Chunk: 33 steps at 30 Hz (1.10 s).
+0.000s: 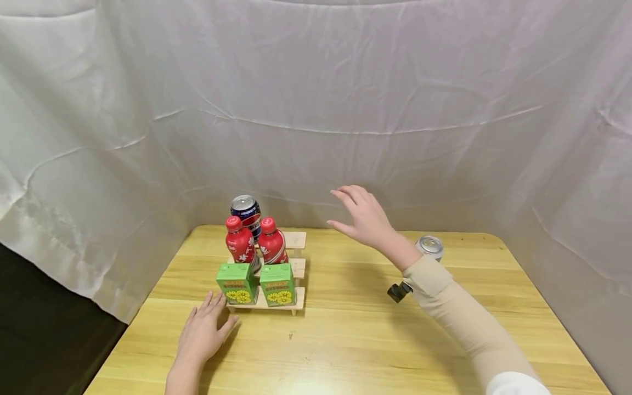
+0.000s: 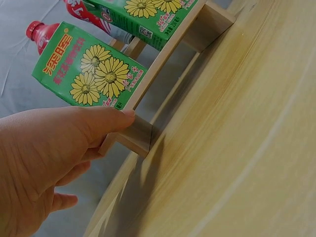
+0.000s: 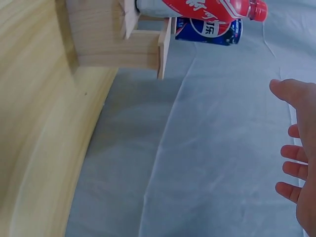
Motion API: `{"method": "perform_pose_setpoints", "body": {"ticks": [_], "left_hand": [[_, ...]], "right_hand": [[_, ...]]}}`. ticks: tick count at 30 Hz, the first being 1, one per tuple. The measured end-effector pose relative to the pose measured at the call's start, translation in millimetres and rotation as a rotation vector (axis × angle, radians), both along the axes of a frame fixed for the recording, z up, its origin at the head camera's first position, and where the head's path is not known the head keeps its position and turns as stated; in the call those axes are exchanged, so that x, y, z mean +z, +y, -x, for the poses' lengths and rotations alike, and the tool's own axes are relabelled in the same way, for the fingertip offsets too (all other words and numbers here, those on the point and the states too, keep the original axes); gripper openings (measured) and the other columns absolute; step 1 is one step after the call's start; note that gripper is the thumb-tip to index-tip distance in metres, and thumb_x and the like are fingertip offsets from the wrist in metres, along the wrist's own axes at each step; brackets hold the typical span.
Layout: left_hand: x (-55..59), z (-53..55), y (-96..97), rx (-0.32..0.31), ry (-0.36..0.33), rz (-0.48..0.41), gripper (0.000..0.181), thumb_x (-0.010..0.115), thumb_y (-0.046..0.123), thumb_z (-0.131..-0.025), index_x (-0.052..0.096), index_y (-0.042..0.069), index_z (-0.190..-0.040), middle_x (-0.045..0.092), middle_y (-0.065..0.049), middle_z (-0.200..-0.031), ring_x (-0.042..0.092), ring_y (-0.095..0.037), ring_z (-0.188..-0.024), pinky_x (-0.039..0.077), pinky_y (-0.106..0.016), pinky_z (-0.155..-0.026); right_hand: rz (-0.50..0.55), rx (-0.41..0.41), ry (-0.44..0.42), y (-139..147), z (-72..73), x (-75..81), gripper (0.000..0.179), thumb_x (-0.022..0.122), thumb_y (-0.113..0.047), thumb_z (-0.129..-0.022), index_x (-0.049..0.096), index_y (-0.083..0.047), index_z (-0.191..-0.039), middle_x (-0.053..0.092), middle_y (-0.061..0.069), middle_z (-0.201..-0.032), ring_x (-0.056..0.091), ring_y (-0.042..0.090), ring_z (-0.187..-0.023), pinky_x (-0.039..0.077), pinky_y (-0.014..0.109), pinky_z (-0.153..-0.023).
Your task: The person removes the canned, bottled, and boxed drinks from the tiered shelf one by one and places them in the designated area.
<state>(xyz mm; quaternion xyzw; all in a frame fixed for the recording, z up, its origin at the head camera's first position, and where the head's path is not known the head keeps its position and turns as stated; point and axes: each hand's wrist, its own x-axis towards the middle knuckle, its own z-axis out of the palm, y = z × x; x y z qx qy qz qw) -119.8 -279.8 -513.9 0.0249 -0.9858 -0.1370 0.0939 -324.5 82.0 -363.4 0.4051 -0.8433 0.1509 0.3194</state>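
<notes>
A three-step wooden stand (image 1: pixel 301 299) holds drinks on the table's left side. Two green juice boxes (image 1: pixel 237 284) with yellow flowers stand on its front step, two red bottles (image 1: pixel 240 241) on the middle one. At the back left of the top step is a dark blue can (image 1: pixel 245 211). My left hand (image 1: pixel 201 333) holds the stand's front left corner, thumb at the front edge and fingers round the side. My right hand (image 1: pixel 364 216) is raised in the air right of the stand, fingers spread and holding nothing.
Behind my right forearm stands another can (image 1: pixel 430 245) with a silver top, partly hidden by the sleeve. A grey cloth (image 1: pixel 316 109) hangs behind and beside the wooden table (image 1: pixel 355 340). The top step has bare wood (image 1: pixel 296 239) right of the blue can.
</notes>
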Motion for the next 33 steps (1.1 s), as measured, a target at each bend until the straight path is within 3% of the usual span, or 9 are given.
{"method": "perform_pose_setpoints", "body": {"ticks": [20,33], "left_hand": [[-1.4,0.3,-2.1,0.009,0.009,0.006,0.067,0.062,0.044,-0.092,0.049,0.000,-0.140,0.045,-0.019,-0.149,0.035,-0.042,-0.142,0.026,-0.066,-0.114],[0.1,-1.2,3.2,0.016,0.014,0.004,0.066,0.064,0.043,-0.092,0.049,0.001,-0.140,0.046,-0.018,-0.149,0.036,-0.041,-0.142,0.027,-0.065,-0.115]], "right_hand": [[-0.053,0.018,-0.158,-84.0,20.8,22.3,0.069,0.068,-0.052,-0.086,0.049,-0.015,-0.141,0.054,0.009,-0.137,0.047,0.026,-0.129,0.046,0.046,-0.103],[-0.141,0.102,-0.234,-121.3,30.5,32.7,0.066,0.066,-0.049,-0.089,0.046,-0.017,-0.144,0.051,0.007,-0.142,0.045,0.025,-0.133,0.042,0.043,-0.109]]}}
